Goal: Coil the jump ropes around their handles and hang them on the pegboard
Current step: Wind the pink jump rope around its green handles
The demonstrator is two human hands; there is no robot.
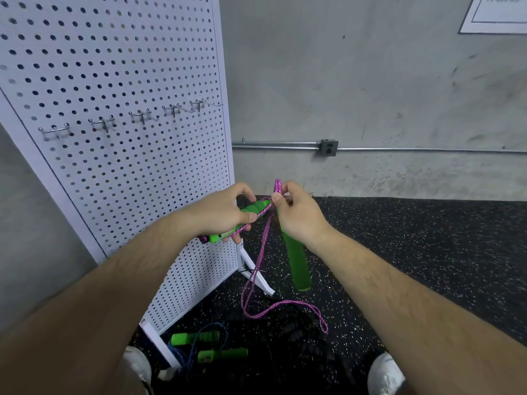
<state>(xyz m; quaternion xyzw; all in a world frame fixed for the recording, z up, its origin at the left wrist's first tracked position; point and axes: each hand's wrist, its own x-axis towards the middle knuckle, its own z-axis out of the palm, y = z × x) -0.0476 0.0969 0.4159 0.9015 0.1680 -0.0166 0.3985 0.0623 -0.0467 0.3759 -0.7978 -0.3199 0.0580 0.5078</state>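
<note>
I have the left hand [225, 212] curled around a green ribbed foam handle [256, 208], held crosswise in front of the white perforated metal pegboard [114, 81] standing at the left. Just right of it, the right hand [299, 215] pinches a doubled bend of the pink braided jump rope [278, 186] between thumb and forefinger, and the bend pokes up above the fingers. A second green handle [298, 266] hangs down from under that palm; I can't tell which fingers hold it. The rope's slack drops in long loops to the black speckled rubber floor [427, 238]. A row of metal hooks [104, 124] runs across the board. Near the white shoes [385, 374] lies another rope with green handles and a blue cord [196, 337], beside a black rope [288, 327].
</note>
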